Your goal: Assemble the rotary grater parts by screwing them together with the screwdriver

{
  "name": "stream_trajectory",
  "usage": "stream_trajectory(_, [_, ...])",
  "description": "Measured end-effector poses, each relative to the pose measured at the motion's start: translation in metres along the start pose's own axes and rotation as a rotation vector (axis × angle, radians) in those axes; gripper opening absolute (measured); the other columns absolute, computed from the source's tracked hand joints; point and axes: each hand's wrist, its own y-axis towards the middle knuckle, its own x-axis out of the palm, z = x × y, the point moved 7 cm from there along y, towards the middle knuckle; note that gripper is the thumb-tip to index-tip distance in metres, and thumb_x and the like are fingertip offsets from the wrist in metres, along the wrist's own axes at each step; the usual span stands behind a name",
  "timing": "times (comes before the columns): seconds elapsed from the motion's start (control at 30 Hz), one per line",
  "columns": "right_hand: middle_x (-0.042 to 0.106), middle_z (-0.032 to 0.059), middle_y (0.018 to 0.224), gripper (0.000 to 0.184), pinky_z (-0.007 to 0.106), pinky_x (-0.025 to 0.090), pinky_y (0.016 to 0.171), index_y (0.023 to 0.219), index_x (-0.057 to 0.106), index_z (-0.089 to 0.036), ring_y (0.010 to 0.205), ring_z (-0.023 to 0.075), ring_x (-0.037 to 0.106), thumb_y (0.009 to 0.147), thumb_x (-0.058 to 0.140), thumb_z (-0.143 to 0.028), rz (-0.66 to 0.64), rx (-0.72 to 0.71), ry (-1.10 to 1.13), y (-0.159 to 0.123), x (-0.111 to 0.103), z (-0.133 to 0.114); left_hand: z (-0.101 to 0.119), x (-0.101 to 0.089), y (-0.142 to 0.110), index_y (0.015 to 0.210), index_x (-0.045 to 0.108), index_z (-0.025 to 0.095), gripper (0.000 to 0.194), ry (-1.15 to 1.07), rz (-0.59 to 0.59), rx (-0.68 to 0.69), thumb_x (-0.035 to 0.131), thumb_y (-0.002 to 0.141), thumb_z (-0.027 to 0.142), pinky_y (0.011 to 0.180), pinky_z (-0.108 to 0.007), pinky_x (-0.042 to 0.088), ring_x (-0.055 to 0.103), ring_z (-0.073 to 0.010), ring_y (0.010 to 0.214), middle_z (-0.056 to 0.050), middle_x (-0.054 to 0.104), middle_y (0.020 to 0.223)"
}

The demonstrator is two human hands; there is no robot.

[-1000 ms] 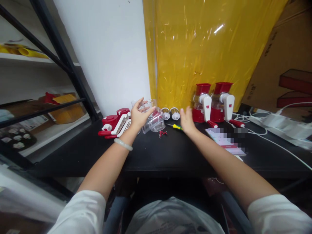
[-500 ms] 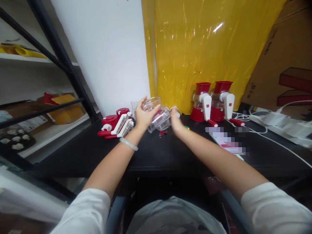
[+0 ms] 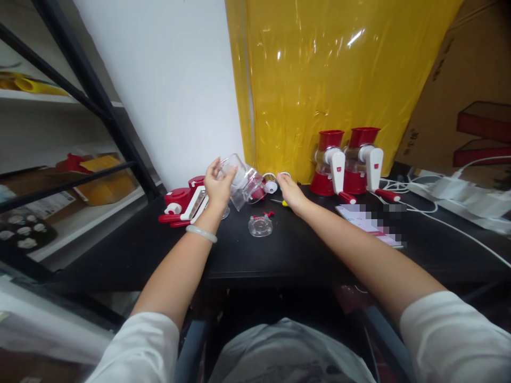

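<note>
My left hand (image 3: 219, 186) grips a clear plastic grater body (image 3: 248, 183), tilted above the black table. Fingers stretched out, my right hand (image 3: 293, 194) is beside a drum with a white rim (image 3: 285, 174), partly hidden behind the fingertips; whether they touch it I cannot tell. Another metal drum (image 3: 270, 183) stands between the hands. Below it lies a screwdriver with a yellow handle (image 3: 285, 203). A clear oval plastic part (image 3: 260, 226) rests on the table, with small red pieces (image 3: 268, 214) at its far edge.
Red grater parts (image 3: 178, 200) and white cranks (image 3: 195, 205) with red handles lie at the left. Two assembled red rotary graters (image 3: 326, 162) stand at the back right. A phone-like flat thing (image 3: 367, 226), white cables and a power strip (image 3: 459, 199) occupy the right side.
My left hand has moved left with the clear grater body, which has turned. The clear oval part now shows on the table. My right hand has shifted slightly, its fingers more visible.
</note>
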Motion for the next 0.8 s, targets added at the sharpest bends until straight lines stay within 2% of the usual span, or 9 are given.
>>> stream_trajectory(0.1, [0.066,0.0103,0.117,0.054,0.044,0.045,0.101,0.117,0.063,-0.021,0.113,0.0249,0.060,0.080,0.056,-0.060,-0.123,0.059,0.089,-0.011,0.018,0.004,-0.023,-0.021,0.008,0.114,0.054,0.024,0.053,-0.131,0.110,-0.239,0.074,0.074,0.051,0.089,-0.039,0.056,0.062,-0.0263,0.114,-0.012,0.056,0.127])
stream_trajectory(0.17, [0.059,0.0117,0.131,0.071,0.043,0.045,0.101,0.134,0.050,-0.024,0.118,0.0242,0.057,0.073,0.068,-0.055,-0.160,0.032,0.164,-0.017,0.029,-0.004,-0.036,-0.025,0.008,0.119,0.049,0.026,0.055,-0.155,0.109,-0.372,0.061,0.080,0.062,0.087,-0.038,0.056,0.061,-0.0259,0.116,-0.014,0.054,0.130])
stream_trajectory(0.23, [0.050,0.0139,0.140,0.091,0.044,0.046,0.100,0.146,0.032,-0.027,0.121,0.0248,0.056,0.069,0.073,-0.053,-0.170,0.012,0.220,-0.019,0.041,-0.015,-0.043,-0.021,0.006,0.122,0.046,0.027,0.059,-0.125,0.049,-0.408,0.054,0.082,0.069,0.087,-0.038,0.056,0.059,-0.0257,0.119,-0.015,0.052,0.132])
stream_trajectory(0.33, [0.050,0.0167,0.138,0.102,0.047,0.053,0.090,0.151,0.011,-0.028,0.110,0.0251,0.062,0.072,0.070,-0.053,-0.155,0.066,0.286,-0.014,0.055,-0.026,-0.041,-0.008,0.001,0.122,0.045,0.029,0.062,-0.052,-0.089,-0.335,0.053,0.080,0.073,0.089,-0.038,0.055,0.057,-0.0245,0.123,-0.014,0.051,0.135])
stream_trajectory(0.4, [0.054,0.0157,0.130,0.099,0.048,0.054,0.086,0.150,0.007,-0.028,0.102,0.0240,0.065,0.075,0.068,-0.052,-0.101,0.070,0.278,-0.005,0.054,-0.033,-0.037,-0.002,-0.001,0.121,0.047,0.028,0.060,-0.061,-0.152,-0.328,0.059,0.079,0.068,0.090,-0.038,0.054,0.056,-0.0237,0.125,-0.013,0.052,0.136])
stream_trajectory(0.5, [0.060,0.0122,0.120,0.090,0.050,0.051,0.091,0.146,0.018,-0.026,0.102,0.0236,0.063,0.074,0.071,-0.044,-0.087,-0.058,0.176,0.008,0.039,-0.055,-0.026,-0.006,0.002,0.120,0.050,0.028,0.058,-0.085,-0.222,-0.340,0.074,0.073,0.051,0.090,-0.040,0.053,0.056,-0.0243,0.125,-0.013,0.057,0.134])
stream_trajectory(0.63, [0.057,0.0116,0.126,0.088,0.053,0.045,0.100,0.141,0.033,-0.027,0.117,0.0280,0.055,0.067,0.079,-0.035,-0.219,-0.314,-0.047,0.012,0.019,-0.106,-0.010,-0.008,0.008,0.116,0.056,0.027,0.066,-0.029,-0.461,-0.295,0.085,0.058,0.036,0.091,-0.044,0.052,0.060,-0.0273,0.119,-0.013,0.063,0.125])
stream_trajectory(0.73, [0.051,0.0109,0.136,0.082,0.055,0.041,0.103,0.140,0.039,-0.028,0.125,0.0300,0.049,0.069,0.078,-0.041,-0.282,-0.412,-0.146,0.013,0.016,-0.141,0.002,-0.008,0.011,0.114,0.053,0.026,0.072,-0.003,-0.457,-0.105,0.089,0.051,0.033,0.095,-0.043,0.051,0.062,-0.0256,0.116,-0.010,0.063,0.121])
stream_trajectory(0.8, [0.048,0.0088,0.139,0.067,0.056,0.038,0.105,0.138,0.042,-0.029,0.129,0.0296,0.045,0.079,0.066,-0.050,-0.239,-0.427,-0.165,0.021,0.019,-0.158,0.008,-0.007,0.010,0.114,0.048,0.027,0.075,0.007,-0.400,0.009,0.089,0.052,0.035,0.097,-0.042,0.050,0.062,-0.0247,0.116,-0.010,0.060,0.124])
